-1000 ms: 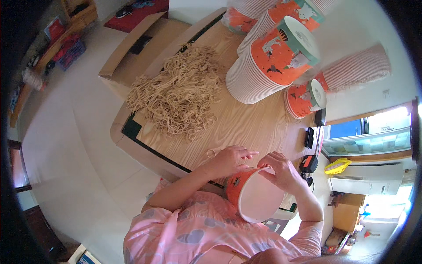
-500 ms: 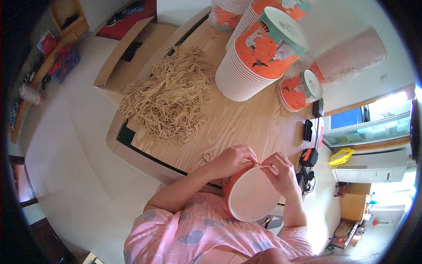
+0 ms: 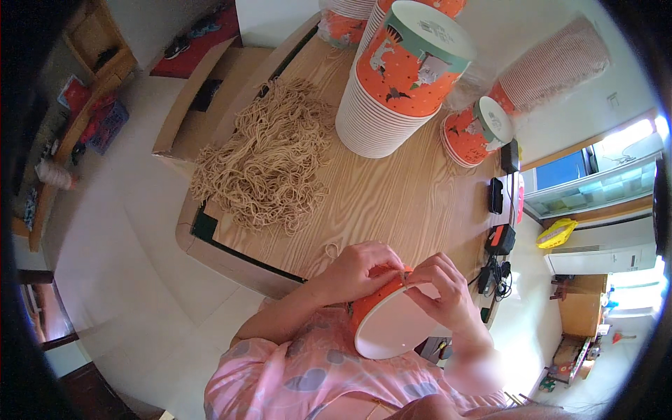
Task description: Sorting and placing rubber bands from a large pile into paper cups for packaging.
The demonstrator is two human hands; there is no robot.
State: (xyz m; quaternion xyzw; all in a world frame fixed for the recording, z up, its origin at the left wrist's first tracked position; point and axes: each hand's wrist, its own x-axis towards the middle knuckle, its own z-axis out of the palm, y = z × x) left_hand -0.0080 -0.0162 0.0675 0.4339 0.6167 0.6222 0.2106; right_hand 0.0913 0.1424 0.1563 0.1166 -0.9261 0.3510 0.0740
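Paper bucket [image 3: 390, 325]: tilted, in front of pink shirt [image 3: 308, 367], near table [image 3: 392, 192] edge. Left to right: cardboard box [image 3: 183, 117] beside table; string heap [image 3: 269, 157] on table; left hand [image 3: 367, 269], fingers bent at bucket rim, grip cannot be told; tall bucket stack [image 3: 397, 84], upside down; right hand [image 3: 446, 290] clamped on rim; short bucket stack [image 3: 467, 136]

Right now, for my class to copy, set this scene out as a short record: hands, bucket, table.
Left hand: at the paper bucket rim; exact grip unclear
Right hand: at the same rim; exact grip unclear
Paper bucket: orange outside, white inside, tilted
Table: wood-grained top
Table's left: tangled tan cord pile
Table's far side: tall stack, short stack, both orange, upside down
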